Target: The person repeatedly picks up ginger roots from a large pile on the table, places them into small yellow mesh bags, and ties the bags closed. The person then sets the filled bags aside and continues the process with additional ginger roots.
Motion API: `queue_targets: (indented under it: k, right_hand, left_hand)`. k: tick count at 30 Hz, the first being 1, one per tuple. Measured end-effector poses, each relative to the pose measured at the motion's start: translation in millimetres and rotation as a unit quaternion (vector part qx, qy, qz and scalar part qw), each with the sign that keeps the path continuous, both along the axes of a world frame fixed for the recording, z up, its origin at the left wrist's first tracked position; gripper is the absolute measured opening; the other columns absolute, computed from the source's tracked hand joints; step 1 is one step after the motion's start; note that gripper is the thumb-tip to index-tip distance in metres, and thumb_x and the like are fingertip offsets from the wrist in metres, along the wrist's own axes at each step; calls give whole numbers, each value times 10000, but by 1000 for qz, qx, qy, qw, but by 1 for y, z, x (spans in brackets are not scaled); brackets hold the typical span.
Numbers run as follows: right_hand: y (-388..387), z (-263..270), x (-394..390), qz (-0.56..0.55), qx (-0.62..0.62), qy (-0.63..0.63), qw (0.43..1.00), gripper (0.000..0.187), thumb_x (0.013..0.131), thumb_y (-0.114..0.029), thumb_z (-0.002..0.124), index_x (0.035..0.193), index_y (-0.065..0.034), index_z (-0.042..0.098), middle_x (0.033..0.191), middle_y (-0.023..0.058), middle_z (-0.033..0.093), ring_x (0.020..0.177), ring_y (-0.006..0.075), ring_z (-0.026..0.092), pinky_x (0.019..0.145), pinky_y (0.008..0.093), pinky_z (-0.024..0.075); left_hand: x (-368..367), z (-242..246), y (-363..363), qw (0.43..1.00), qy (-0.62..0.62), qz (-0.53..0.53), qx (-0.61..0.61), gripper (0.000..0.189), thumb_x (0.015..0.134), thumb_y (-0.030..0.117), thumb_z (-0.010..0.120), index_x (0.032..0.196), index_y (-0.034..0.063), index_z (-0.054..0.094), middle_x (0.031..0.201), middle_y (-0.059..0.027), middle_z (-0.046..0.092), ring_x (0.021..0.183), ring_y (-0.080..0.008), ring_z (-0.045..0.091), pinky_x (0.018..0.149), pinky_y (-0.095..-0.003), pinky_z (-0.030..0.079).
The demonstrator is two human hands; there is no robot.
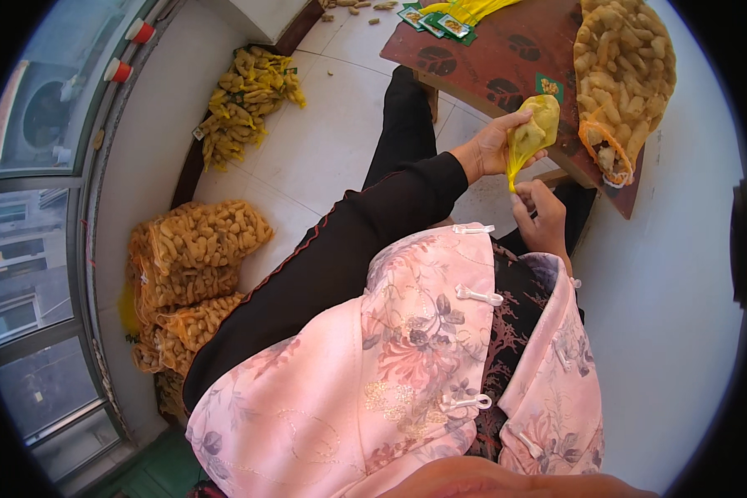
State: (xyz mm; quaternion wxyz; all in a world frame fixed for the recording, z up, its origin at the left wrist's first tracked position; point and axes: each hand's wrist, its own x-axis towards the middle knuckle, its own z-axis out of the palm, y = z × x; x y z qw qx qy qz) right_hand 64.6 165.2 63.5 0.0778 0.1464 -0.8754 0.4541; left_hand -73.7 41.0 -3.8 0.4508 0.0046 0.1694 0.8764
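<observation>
My left hand (488, 149) holds up a small yellow mesh bag (535, 127) with a few peanuts in it, near the table's front edge. The bag narrows downward to a gathered yellow end, which my right hand (541, 215) pinches between thumb and fingers. A green card with a peanut picture (549, 87) shows just above the bag; whether it is joined to the bag cannot be told. To the right, a large net sack of peanuts (625, 75) lies on the reddish-brown board table (467, 68), its orange mouth turned toward me.
Flat yellow mesh bags (473, 9) with green picture cards (439, 23) lie at the table's far side. Filled yellow bags (249, 103) are heaped by the left wall. Orange net sacks of peanuts (193, 255) are stacked nearer. Two red-and-white cups (118, 70) stand on the windowsill.
</observation>
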Motion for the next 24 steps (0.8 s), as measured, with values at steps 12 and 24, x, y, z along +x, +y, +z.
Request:
queue_targets:
  k: [12, 24]
  right_hand:
    - [-18, -20, -7, 26, -30, -27, 999, 63, 872, -23, 639, 925, 8, 625, 749, 26, 569, 631, 79, 519, 592, 225, 424]
    - [-34, -17, -18, 73, 15, -79, 994, 30, 910, -22, 605, 933, -4, 600, 738, 11, 567, 617, 55, 526, 579, 202, 431]
  left_hand:
    - [-21, -38, -240, 911, -23, 358, -205, 587, 865, 469, 651, 1255, 47, 533, 1055, -192, 627, 686, -160, 632, 563, -237, 548]
    - [156, -238, -329, 720, -272, 537, -344, 439, 873, 400, 651, 1167, 81, 583, 918, -106, 652, 654, -210, 618, 510, -288, 499]
